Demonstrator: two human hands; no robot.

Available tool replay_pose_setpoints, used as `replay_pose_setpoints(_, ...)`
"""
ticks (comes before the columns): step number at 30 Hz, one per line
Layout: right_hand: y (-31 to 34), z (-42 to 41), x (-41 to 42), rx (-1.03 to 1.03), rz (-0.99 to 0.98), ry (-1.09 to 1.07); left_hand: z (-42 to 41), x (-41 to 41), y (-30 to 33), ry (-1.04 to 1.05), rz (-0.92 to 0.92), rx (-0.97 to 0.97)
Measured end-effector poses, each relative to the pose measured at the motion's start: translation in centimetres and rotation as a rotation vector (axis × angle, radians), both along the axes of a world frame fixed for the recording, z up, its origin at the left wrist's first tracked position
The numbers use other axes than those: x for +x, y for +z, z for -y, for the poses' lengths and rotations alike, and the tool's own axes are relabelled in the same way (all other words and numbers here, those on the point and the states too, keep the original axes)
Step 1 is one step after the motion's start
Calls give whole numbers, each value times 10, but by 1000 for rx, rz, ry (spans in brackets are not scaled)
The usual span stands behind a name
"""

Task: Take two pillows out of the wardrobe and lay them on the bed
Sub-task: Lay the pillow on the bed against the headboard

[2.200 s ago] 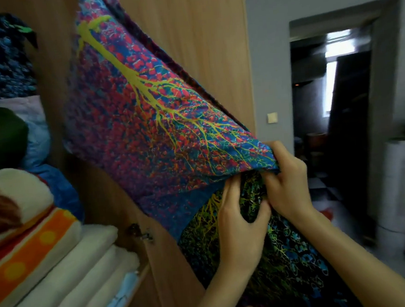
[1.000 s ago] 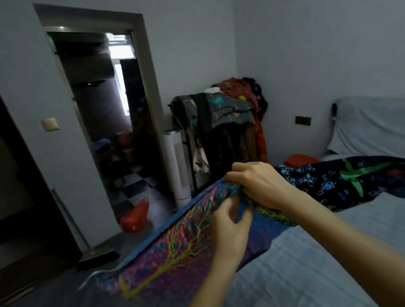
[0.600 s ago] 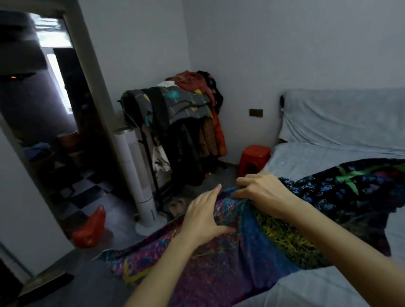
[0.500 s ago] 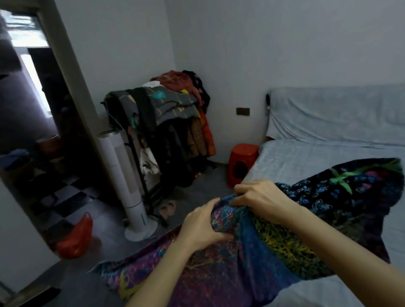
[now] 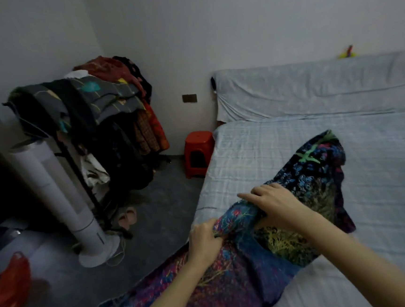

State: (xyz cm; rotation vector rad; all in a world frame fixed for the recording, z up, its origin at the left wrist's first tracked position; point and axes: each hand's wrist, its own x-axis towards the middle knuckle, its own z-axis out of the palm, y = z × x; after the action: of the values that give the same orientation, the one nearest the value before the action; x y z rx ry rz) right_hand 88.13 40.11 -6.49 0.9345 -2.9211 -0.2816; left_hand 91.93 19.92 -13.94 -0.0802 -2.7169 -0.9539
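Grey bed (image 5: 281,146) lay ahead. Both hands, left (image 5: 205,241) and right (image 5: 275,204), had fingers curled on 2 pillows (image 5: 266,250). Spreading them flat, apart, looked wise.

A white tower fan (image 5: 61,197) is standing on the grey floor beside a clothes rack (image 5: 100,118) heaped with garments. A red plastic stool (image 5: 197,151) is sitting near the wall. A red bag (image 5: 7,288) is lying at the left.

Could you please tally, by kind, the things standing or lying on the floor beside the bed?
Red plastic stool: 1
White tower fan: 1
Clothes rack: 1
Red bag: 1
Slippers: 2
Total: 6
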Motion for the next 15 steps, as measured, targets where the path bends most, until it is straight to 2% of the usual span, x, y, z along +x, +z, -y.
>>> replay_pose_setpoints(4,-20,-1,-2,80,1,-89,9,-9,-13,-29,15,-10)
replay_pose_setpoints(9,-37,5,-4,-16,-38,-122,14,-16,-15,-34,44,-4)
replay_pose_setpoints(15,-22,11,-11,-86,-144,-75,21,-25,-2,-35,-8,4)
